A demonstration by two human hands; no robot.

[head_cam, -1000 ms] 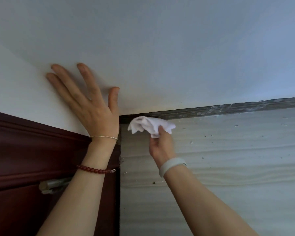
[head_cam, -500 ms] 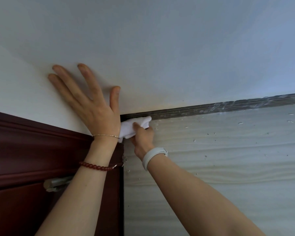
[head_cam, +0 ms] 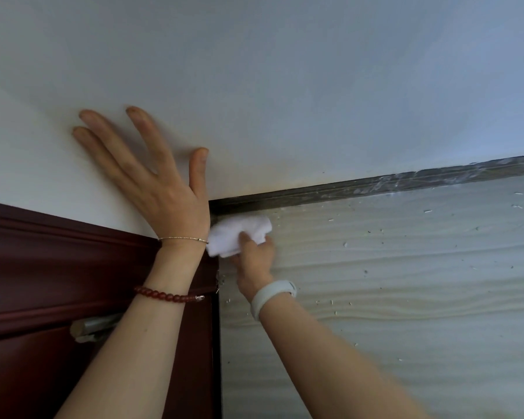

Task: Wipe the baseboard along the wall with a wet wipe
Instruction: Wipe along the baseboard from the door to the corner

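Two bare forearms reach away from us toward the baseboard point(head_cam: 375, 187), the dark strip where the pale wood-grain floor point(head_cam: 406, 282) meets the white wall point(head_cam: 285, 86). Nearest us, below the baseboard's left end, we see a dark red door frame point(head_cam: 43, 267) and a metal handle point(head_cam: 88, 328). The right wrist wears a white band point(head_cam: 270, 297). Beyond it, our right hand point(head_cam: 254, 258) curls its fingers around a bunched white wet wipe point(head_cam: 236, 234), thumb on top. The wipe sits at the baseboard's left end, just below the dark strip; we cannot tell whether it touches it. White flecks dot the floor along the baseboard. Farthest, above the baseboard's left end, our left hand point(head_cam: 161, 182) lies flat on the wall, fingers spread and straight, holding nothing, with a thin chain point(head_cam: 182, 238) and red beads point(head_cam: 167, 295) on its wrist.
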